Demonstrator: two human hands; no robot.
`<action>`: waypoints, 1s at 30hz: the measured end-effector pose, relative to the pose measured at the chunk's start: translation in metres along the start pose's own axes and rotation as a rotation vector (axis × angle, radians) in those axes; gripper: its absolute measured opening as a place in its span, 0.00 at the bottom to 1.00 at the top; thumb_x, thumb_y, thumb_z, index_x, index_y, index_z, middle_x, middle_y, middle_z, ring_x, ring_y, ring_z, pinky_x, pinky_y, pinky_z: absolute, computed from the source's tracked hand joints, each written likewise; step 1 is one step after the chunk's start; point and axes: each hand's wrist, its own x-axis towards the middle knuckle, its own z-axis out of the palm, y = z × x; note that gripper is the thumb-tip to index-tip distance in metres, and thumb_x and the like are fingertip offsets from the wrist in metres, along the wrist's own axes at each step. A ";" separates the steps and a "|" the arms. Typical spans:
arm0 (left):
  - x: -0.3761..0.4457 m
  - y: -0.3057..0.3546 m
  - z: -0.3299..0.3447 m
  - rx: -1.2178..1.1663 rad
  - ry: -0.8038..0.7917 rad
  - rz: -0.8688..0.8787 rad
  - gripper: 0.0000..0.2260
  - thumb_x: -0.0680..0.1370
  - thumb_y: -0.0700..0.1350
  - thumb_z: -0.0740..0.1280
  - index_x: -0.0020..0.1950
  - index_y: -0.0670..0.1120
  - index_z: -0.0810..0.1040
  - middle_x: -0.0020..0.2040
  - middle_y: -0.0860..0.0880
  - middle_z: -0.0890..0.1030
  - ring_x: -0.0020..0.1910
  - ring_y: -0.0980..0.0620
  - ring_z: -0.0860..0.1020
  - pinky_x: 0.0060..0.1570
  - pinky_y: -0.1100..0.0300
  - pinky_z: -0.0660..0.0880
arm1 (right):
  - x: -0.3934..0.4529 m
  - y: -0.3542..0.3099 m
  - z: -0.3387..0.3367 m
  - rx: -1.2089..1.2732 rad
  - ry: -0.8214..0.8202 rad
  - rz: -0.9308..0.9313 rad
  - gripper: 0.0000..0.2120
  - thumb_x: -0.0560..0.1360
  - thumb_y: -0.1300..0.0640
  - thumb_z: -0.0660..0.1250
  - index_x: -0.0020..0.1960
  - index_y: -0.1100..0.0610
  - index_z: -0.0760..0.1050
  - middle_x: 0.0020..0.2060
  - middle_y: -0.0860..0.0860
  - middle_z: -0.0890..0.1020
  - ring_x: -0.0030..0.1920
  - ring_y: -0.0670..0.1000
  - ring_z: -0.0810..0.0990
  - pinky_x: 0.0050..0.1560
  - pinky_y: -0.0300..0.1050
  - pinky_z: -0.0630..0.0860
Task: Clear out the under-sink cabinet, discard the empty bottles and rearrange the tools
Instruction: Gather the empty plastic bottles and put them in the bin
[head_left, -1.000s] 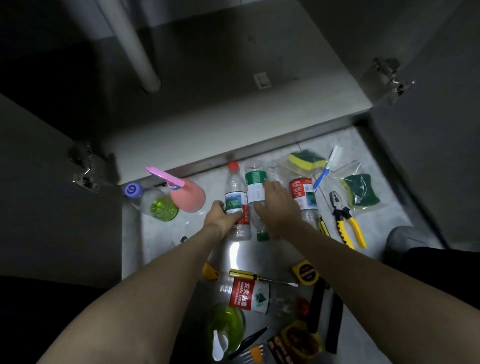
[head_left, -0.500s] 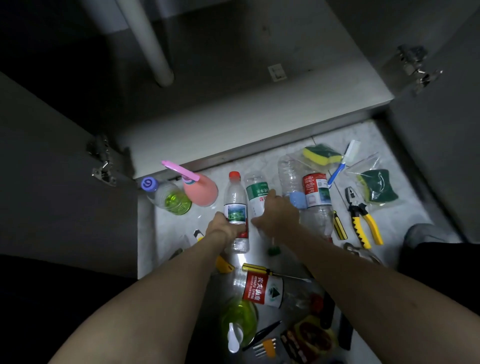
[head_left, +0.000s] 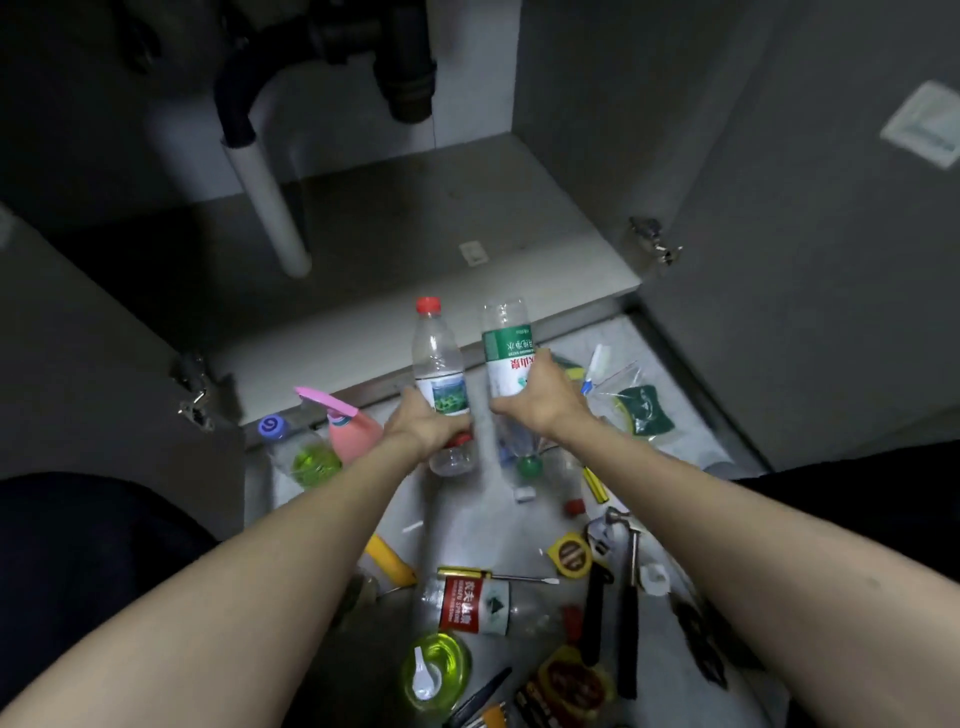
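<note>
Both bottles (head_left: 440, 364) now lifted off floor (head_left: 467, 525)

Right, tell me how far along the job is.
Done: the cabinet floor looks bare. In hand: the left hand grips a red-capped bottle, the right hand a green-labelled bottle. Left: discarding these and the red-labelled bottle, then arranging the screwdriver and other tools.

The tools (head_left: 483, 712) at the bottom edge are cut off, and the sponge bag (head_left: 631, 400) is blurred.
</note>
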 end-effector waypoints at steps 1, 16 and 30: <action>-0.008 0.014 -0.006 0.004 0.013 0.059 0.26 0.65 0.53 0.79 0.58 0.46 0.77 0.43 0.49 0.84 0.40 0.52 0.83 0.35 0.60 0.79 | -0.005 -0.004 -0.017 0.007 0.024 -0.011 0.35 0.65 0.45 0.79 0.63 0.56 0.65 0.57 0.56 0.81 0.55 0.59 0.81 0.52 0.50 0.78; -0.129 0.149 -0.066 -0.375 0.185 0.566 0.25 0.66 0.62 0.72 0.57 0.54 0.70 0.48 0.49 0.82 0.42 0.46 0.84 0.42 0.42 0.83 | -0.099 -0.079 -0.241 0.030 0.408 -0.254 0.33 0.71 0.30 0.65 0.62 0.53 0.67 0.58 0.53 0.80 0.54 0.59 0.80 0.56 0.56 0.78; -0.258 0.220 -0.045 -0.564 -0.270 0.896 0.20 0.77 0.50 0.72 0.66 0.49 0.70 0.54 0.51 0.82 0.48 0.59 0.84 0.43 0.65 0.79 | -0.231 0.044 -0.257 0.570 0.705 -0.250 0.24 0.72 0.33 0.65 0.62 0.43 0.69 0.49 0.35 0.82 0.47 0.39 0.83 0.46 0.43 0.78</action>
